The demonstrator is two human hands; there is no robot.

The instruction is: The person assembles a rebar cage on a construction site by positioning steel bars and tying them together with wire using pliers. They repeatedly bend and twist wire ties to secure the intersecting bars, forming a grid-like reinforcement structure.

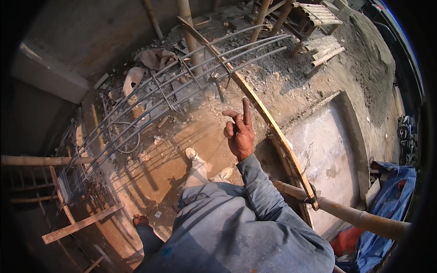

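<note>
My right hand (pixel 241 135) is raised in front of me beside a long wooden batten (pixel 259 107). Its index finger points away, near the batten's edge, while the other fingers are bent and apart; I see nothing in its grip. My left hand (pixel 140 220) is low at my left side, small in view, with its fingers curled; what they hold, if anything, I cannot make out. Ahead and to the left runs a cage of long steel reinforcing bars (pixel 150 107) with square stirrups (pixel 165 93), its far end lying across the batten. A dark hammer-like tool (pixel 219 88) hangs beside the bars.
A bamboo pole (pixel 364 217) supports the batten's near end at right. Bundled stirrups (pixel 70 186) and a plank (pixel 82 223) lie left. Rubble (pixel 191 75) and a coiled hose (pixel 127 141) cover the ground. A concrete slab (pixel 332 159), blue tarp (pixel 387 195) and sand pile (pixel 364 54) stand right.
</note>
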